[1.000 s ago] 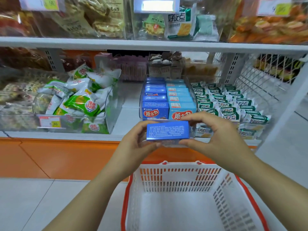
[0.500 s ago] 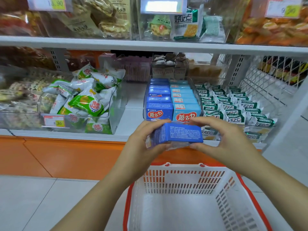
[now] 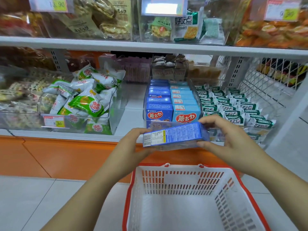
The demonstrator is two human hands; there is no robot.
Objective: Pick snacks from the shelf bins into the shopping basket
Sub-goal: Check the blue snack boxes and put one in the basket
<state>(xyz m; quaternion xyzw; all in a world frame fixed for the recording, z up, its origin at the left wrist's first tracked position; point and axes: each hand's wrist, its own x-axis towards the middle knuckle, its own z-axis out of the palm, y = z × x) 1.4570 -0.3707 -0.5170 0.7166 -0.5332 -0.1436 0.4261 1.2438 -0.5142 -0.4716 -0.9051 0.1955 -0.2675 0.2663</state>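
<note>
Head view: blue box [image 3: 176,135], rectangular glossy cardboard, is held tilted above the far rim of the basket [image 3: 181,180], before the clear plastic bin [image 3: 144,112].
Left hand [image 3: 131,147]: curled round the barcode end.
Right hand [image 3: 230,140]: the other end is pinched.
Basket build: white slotted plastic, red rim.

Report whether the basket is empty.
Empty: the basket shows bare white floor; left hand and right hand hold the blue box outside it.

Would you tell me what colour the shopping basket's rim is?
The basket rim is red; the head view shows it best.
</note>
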